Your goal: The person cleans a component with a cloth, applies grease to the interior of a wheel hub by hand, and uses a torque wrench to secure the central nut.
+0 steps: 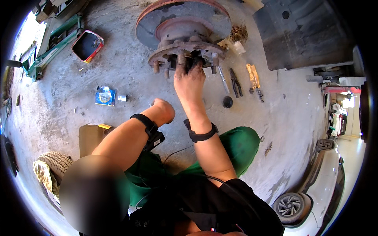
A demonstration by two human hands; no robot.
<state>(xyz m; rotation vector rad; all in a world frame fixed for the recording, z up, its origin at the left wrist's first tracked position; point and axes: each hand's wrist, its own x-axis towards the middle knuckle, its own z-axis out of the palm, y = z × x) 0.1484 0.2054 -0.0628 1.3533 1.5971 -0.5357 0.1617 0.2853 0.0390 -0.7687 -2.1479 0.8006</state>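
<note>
My right hand point(189, 80), with blackened fingers, reaches into the middle of a rusty wheel hub point(163, 53) below a wide brake disc point(149, 25), beside one of its studs point(181, 53); what the fingertips grip is hidden in the dark centre. Lower and to the left, my left hand point(162, 111) is curled above the floor, with a small shiny bit at its fingers that I cannot make out. Right of the hub lie a screwdriver point(223, 82), pliers point(235, 82), a yellow wrapper point(253, 74) and a black round cap point(227, 102).
A black tray point(84, 45), blue packet point(103, 96), metal cylinder point(123, 98), cardboard box point(88, 139) and tyre point(51, 161) lie to the left on the concrete floor point(59, 110). A green steel frame point(55, 43) stands upper left, a dark panel point(299, 35) upper right, and a white car point(319, 188) lower right.
</note>
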